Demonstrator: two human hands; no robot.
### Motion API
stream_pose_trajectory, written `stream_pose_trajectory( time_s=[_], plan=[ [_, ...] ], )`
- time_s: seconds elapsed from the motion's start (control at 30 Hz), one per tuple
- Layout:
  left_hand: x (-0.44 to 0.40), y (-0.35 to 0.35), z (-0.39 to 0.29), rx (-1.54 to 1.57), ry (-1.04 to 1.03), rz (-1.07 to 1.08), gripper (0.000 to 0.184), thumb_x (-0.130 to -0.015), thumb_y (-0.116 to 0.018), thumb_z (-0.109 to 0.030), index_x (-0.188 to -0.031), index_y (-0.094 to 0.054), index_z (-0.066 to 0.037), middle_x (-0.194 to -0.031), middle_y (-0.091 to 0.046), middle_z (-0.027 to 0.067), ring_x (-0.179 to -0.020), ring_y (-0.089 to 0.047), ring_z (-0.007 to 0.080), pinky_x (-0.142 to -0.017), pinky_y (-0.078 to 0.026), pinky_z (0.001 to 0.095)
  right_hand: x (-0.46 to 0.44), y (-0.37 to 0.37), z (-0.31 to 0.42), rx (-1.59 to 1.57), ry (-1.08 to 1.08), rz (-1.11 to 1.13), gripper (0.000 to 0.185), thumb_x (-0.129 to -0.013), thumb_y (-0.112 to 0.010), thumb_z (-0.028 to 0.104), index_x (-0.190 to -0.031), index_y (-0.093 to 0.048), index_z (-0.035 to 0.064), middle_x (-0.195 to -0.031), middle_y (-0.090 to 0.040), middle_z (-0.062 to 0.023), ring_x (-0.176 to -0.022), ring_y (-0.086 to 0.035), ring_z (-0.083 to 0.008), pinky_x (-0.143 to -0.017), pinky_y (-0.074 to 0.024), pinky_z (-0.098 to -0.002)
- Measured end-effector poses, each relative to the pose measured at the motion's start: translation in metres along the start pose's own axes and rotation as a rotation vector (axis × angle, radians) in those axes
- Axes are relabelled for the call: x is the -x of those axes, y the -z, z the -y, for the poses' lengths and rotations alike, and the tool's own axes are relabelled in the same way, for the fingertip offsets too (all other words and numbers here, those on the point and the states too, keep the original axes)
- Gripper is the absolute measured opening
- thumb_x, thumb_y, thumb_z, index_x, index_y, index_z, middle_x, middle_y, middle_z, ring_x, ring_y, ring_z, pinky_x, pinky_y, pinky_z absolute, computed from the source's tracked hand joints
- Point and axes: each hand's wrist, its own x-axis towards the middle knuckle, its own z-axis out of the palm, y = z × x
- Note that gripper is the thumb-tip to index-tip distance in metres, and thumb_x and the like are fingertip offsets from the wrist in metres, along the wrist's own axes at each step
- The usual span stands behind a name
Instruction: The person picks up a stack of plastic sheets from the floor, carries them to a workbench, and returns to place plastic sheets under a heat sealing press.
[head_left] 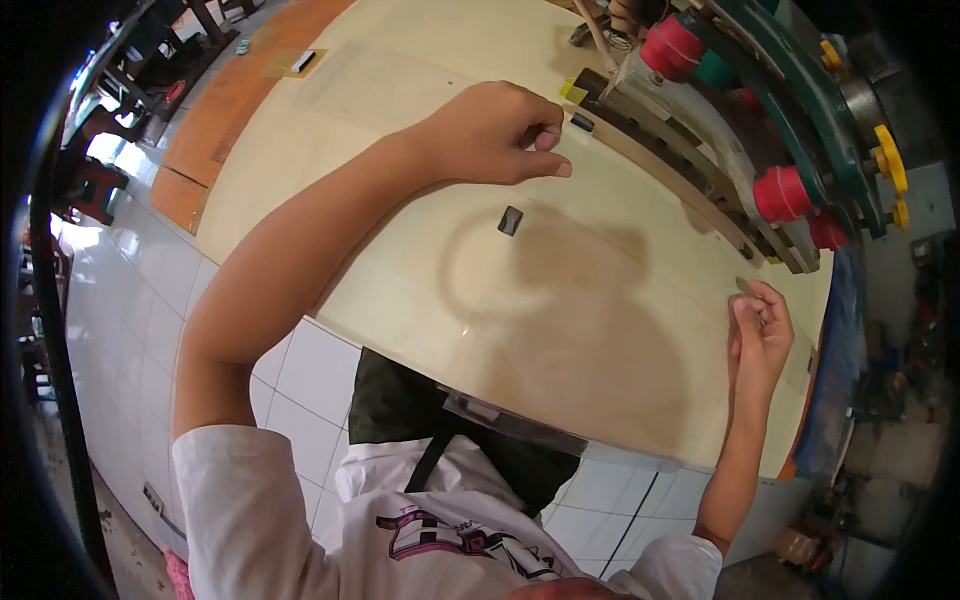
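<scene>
My left hand (505, 135) is over the pale tabletop (400, 80), fingers curled and thumb stretched out apart from them, with nothing visible between. Just beyond its fingertips a small black block (582, 122) lies beside a long wooden strip (650, 160). Nearer to me rests a small dark rectangular piece (510, 220) with a greyish middle, untouched. At the right side of the table, my right hand (762, 330) has its fingers bent in against the thumb. A small greyish thing shows at its fingertips, too unclear to name.
Green clamps (830, 130) with red pads (785, 193) and yellow handles (888, 160) stand along the right back, by the wooden strips. An orange board (225, 110) bears a small black-and-white item (303, 61) at far left. White floor tiles (130, 280) lie below.
</scene>
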Motion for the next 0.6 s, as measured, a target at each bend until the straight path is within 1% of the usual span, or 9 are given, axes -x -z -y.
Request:
stream_pose_trajectory(
  time_s=[0.03, 0.1, 0.23, 0.33, 0.4, 0.5, 0.53, 0.6],
  plan=[
    [0.000, -0.001, 0.002, -0.007, 0.002, 0.001, 0.036, -0.080, -0.079, -0.028, -0.071, -0.053, -0.005, -0.063, -0.052, 0.0074, -0.057, -0.050, 0.0211, -0.055, -0.041, 0.0357, -0.001, 0.001, 0.000, 0.014, -0.021, 0.013, 0.028, -0.092, -0.066, 0.001, -0.118, -0.057, -0.0032, -0.083, -0.064, -0.0008, -0.050, -0.040, -0.0009, -0.044, -0.0282, -0.0177],
    [-0.002, -0.004, 0.006, -0.035, -0.068, -0.044, 0.035, -0.081, -0.078, -0.027, -0.071, -0.054, -0.004, -0.062, -0.052, 0.0071, -0.057, -0.050, 0.0209, -0.055, -0.041, 0.0352, -0.003, 0.004, -0.004, -0.014, -0.004, 0.036, 0.027, -0.092, -0.066, 0.002, -0.118, -0.057, -0.0026, -0.082, -0.063, -0.0008, -0.050, -0.041, -0.0012, -0.044, -0.0285, -0.0182],
    [-0.002, -0.002, 0.005, -0.054, -0.081, -0.051, 0.033, -0.082, -0.077, -0.027, -0.072, -0.055, -0.004, -0.062, -0.053, 0.0069, -0.056, -0.051, 0.0209, -0.055, -0.042, 0.0350, -0.004, 0.010, -0.007, -0.088, 0.008, 0.074, 0.029, -0.092, -0.068, 0.006, -0.117, -0.056, -0.0009, -0.081, -0.062, -0.0005, -0.049, -0.042, -0.0021, -0.044, -0.0304, -0.0187],
    [-0.002, -0.002, 0.004, -0.020, -0.025, -0.014, 0.033, -0.083, -0.077, -0.026, -0.072, -0.055, -0.004, -0.062, -0.055, 0.0069, -0.055, -0.052, 0.0212, -0.054, -0.042, 0.0347, -0.004, 0.009, -0.005, -0.060, -0.006, 0.051, 0.029, -0.091, -0.068, 0.008, -0.117, -0.057, 0.0004, -0.081, -0.061, -0.0001, -0.051, -0.044, -0.0026, -0.043, -0.0331, -0.0182],
    [-0.003, -0.004, 0.006, -0.029, -0.056, -0.047, 0.034, -0.082, -0.075, -0.031, -0.070, -0.055, -0.006, -0.056, -0.054, 0.0077, -0.054, -0.054, 0.0252, -0.056, -0.043, 0.0374, -0.003, 0.008, -0.002, -0.064, -0.032, 0.040, 0.029, -0.091, -0.068, 0.008, -0.117, -0.056, 0.0007, -0.080, -0.061, 0.0002, -0.053, -0.045, -0.0029, -0.044, -0.0343, -0.0179],
    [-0.004, -0.006, 0.009, -0.036, -0.094, -0.061, 0.034, -0.082, -0.075, -0.031, -0.070, -0.056, -0.006, -0.056, -0.055, 0.0077, -0.054, -0.054, 0.0256, -0.056, -0.043, 0.0376, -0.004, 0.011, -0.003, -0.073, -0.063, 0.025, 0.029, -0.091, -0.067, 0.007, -0.116, -0.056, 0.0013, -0.079, -0.060, 0.0006, -0.055, -0.047, -0.0033, -0.044, -0.0357, -0.0176],
    [-0.004, -0.005, 0.009, -0.035, -0.098, -0.060, 0.034, -0.082, -0.075, -0.031, -0.070, -0.056, -0.006, -0.056, -0.055, 0.0077, -0.054, -0.054, 0.0256, -0.056, -0.043, 0.0376, -0.004, 0.011, -0.004, -0.080, -0.068, 0.028, 0.028, -0.091, -0.066, 0.006, -0.116, -0.056, 0.0016, -0.079, -0.059, 0.0008, -0.056, -0.048, -0.0034, -0.044, -0.0359, -0.0177],
    [-0.003, -0.005, 0.008, -0.035, -0.076, -0.042, 0.033, -0.083, -0.077, -0.025, -0.071, -0.055, -0.005, -0.062, -0.055, 0.0069, -0.055, -0.052, 0.0214, -0.054, -0.042, 0.0347, -0.005, 0.012, -0.003, -0.087, -0.071, 0.029, 0.027, -0.090, -0.066, 0.006, -0.116, -0.056, 0.0019, -0.079, -0.059, 0.0010, -0.056, -0.048, -0.0034, -0.043, -0.0364, -0.0176]
  ],
)
